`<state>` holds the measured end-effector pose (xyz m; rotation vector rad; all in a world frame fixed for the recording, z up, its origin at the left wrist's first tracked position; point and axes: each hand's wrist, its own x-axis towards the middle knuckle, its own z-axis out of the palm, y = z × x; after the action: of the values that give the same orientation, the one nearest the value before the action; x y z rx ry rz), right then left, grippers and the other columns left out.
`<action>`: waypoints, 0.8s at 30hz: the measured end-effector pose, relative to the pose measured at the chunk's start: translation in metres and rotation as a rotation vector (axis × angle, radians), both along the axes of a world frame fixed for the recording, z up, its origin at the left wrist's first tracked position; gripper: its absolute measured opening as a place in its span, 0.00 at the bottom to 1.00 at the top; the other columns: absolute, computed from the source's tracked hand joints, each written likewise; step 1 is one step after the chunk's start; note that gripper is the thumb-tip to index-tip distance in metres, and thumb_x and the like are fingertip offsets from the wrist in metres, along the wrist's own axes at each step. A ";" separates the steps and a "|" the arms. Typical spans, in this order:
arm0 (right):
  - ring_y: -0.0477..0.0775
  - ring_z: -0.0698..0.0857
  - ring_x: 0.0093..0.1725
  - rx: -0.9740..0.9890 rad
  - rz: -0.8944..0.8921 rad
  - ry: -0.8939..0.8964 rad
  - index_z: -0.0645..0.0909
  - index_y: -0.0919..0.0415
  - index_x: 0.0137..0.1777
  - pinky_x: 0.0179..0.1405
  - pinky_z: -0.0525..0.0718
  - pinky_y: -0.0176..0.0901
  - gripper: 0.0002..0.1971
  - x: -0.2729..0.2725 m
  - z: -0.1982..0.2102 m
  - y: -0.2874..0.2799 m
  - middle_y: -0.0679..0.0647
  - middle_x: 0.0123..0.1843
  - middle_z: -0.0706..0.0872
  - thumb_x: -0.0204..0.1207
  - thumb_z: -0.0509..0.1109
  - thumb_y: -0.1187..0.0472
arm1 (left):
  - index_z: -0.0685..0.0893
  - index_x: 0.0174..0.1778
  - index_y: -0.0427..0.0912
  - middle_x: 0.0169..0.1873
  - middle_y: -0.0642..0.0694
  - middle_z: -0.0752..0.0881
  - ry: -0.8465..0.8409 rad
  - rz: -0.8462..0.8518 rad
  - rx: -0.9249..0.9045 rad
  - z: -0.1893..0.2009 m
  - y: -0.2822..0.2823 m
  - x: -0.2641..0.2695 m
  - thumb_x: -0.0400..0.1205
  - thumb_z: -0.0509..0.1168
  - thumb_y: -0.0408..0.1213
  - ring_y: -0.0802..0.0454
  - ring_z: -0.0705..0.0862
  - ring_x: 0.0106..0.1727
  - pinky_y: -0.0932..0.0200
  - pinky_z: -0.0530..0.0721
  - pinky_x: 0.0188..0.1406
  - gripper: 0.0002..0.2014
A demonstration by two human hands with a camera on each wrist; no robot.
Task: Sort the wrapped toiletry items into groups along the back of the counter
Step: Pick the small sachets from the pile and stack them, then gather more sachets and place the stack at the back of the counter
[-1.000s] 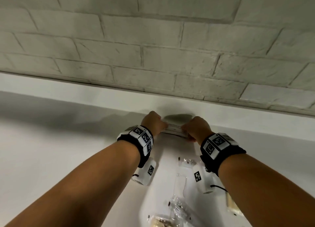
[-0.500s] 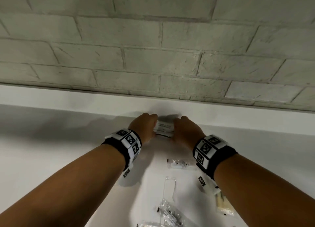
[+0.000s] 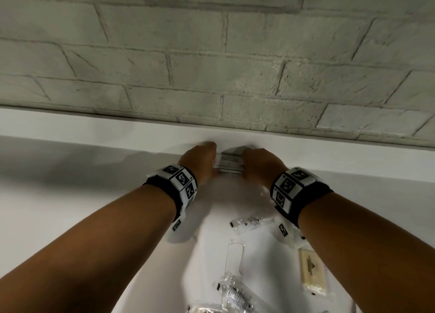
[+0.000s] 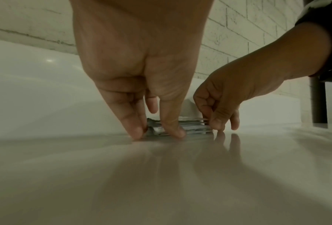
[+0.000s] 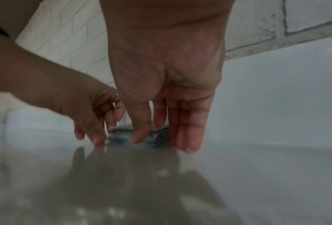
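A small stack of flat white wrapped packets (image 3: pixel 230 163) lies on the white counter (image 3: pixel 70 218), right against the raised back ledge. My left hand (image 3: pixel 202 162) holds the stack's left end. In the left wrist view its thumb and fingers (image 4: pixel 136 132) point down and pinch that end of the stack (image 4: pixel 192 126). My right hand (image 3: pixel 259 164) holds the right end. The right wrist view is blurred, with the thumb in front of the stack (image 5: pixel 120 137) and the fingers (image 5: pixel 188 137) beside it.
Loose items lie on the counter nearer me: a small clear sachet (image 3: pixel 249 222), a long clear wrapper (image 3: pixel 234 256), a cream soap bar packet (image 3: pixel 313 272) and a crinkled clear packet (image 3: pixel 235 294). A white ledge (image 3: pixel 117 129) and a grey brick wall (image 3: pixel 211 65) close off the back.
Both hands have slid the stack back against the ledge and drawn closer together on its two ends.
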<state>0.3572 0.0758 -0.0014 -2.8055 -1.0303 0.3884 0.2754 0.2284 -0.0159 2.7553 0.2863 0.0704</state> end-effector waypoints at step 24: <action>0.49 0.81 0.62 -0.001 0.071 0.198 0.83 0.47 0.66 0.61 0.76 0.40 0.16 -0.155 0.033 -0.213 0.47 0.63 0.82 0.79 0.69 0.58 | 0.87 0.57 0.48 0.55 0.48 0.87 0.222 -0.324 -0.038 0.025 -0.138 -0.144 0.79 0.66 0.38 0.50 0.83 0.58 0.60 0.78 0.58 0.12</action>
<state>0.2021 -0.1369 0.0320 -2.6702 -1.0860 0.6591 0.1317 0.0905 0.0089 2.7348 -0.1043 -0.3225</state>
